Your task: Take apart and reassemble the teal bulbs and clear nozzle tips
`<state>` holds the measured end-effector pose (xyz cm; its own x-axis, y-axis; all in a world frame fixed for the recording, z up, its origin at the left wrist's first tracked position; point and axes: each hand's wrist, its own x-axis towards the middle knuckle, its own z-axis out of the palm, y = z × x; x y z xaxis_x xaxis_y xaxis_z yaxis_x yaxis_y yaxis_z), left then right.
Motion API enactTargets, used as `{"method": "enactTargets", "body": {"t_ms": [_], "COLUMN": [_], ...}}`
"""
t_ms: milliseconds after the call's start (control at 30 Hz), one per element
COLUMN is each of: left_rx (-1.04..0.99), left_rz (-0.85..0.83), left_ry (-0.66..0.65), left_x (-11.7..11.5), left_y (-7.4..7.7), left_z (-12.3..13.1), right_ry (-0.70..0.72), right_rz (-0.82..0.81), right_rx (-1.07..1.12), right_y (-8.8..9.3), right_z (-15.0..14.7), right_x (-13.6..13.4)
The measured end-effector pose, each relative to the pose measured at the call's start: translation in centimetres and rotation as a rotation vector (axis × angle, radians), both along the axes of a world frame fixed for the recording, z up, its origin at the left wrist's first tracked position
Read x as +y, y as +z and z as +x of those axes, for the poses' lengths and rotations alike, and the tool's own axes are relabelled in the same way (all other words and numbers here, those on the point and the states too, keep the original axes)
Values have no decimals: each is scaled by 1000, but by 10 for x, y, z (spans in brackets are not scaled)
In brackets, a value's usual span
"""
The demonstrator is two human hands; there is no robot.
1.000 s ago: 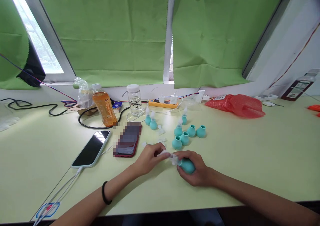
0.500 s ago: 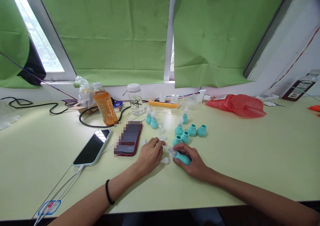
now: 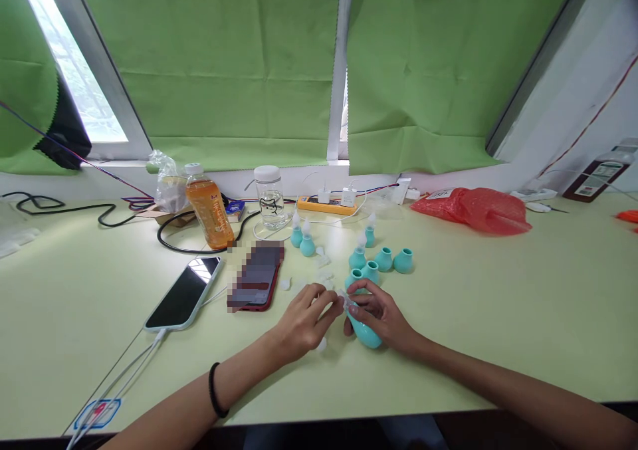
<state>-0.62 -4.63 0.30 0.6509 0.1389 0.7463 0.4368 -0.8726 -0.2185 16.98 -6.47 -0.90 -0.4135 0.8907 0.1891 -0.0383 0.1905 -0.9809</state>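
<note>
My right hand point(image 3: 386, 317) is closed round the neck of a teal squeeze bulb point(image 3: 366, 335), whose rounded bottom faces me. At the bulb's mouth is a clear plastic tip point(image 3: 343, 300). The fingers of my left hand point(image 3: 306, 324) pinch this tip from the left; exactly how it sits in the mouth is partly hidden. Just beyond my hands stand open-mouthed teal bulbs, such as this one point(image 3: 403, 261). A few other bulbs, like this one point(image 3: 307, 244), stand upright with clear tips on. Small translucent pieces point(image 3: 323, 274) lie beside my left hand.
Left of my hands lie a red-cased phone point(image 3: 266, 277) and a phone on a white cable point(image 3: 184, 294). Farther back are an orange drink bottle point(image 3: 209, 214), a clear jar point(image 3: 270, 201), a yellow power strip point(image 3: 326, 205) and a red plastic bag point(image 3: 471, 211).
My left hand has moved right and now pinches the clear tip. The bulb in my right hand has turned, its bottom swinging toward me, and my fingers have shifted to its neck.
</note>
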Motion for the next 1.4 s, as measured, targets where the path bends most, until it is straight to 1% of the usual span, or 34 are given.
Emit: {"method": "enactTargets", "body": {"t_ms": [100, 167, 267, 400, 500, 567, 633, 700, 800, 933, 1033, 1100, 1200, 1300, 1400], "left_rx": [1, -5, -63, -189, -250, -274, -277, -237, -94, 121, 194, 216, 220, 218, 208], "left_rz": [25, 3, -98, -252, -312, -322, -284, -214, -86, 134, 272, 298, 271, 243, 216], "left_ry": [-26, -18, -9, -19, -39, -49, -47, -24, 23, 58, 78, 111, 165, 188, 201], "left_x": [-1, 1, 7, 11, 8, 5, 4, 5, 4, -2, -8, -10, -10, -7, -5], "left_y": [2, 1, -3, -10, -12, -12, -12, -11, -8, -4, -4, -5, -4, -4, -5], "left_z": [-1, -1, 0, 3, 6, 6, 7, 7, 4, 1, 1, 2, 4, 6, 6], "right_ry": [-3, -11, -35, -97, -146, -159, -160, -167, -177, -198, -213, -220, -228, -233, -230], "right_rz": [-18, -16, 10, 118, 185, 203, 205, 201, 191, 192, 221, 242, 278, 319, 315], "right_rx": [3, -11, -51, -119, -178, -205, -220, -219, -203, -197, -208, -219, -239, -250, -238], "right_y": [-1, -1, 1, 2, 1, -1, -3, -5, -8, -9, -9, -8, -8, -8, -8], "right_z": [-1, -1, 0, -1, -2, -2, -1, -1, -1, -3, -3, -2, -2, -2, -2], "right_x": [1, 1, -1, -6, -8, -8, -7, -6, -6, -7, -8, -8, -8, -8, -9]}}
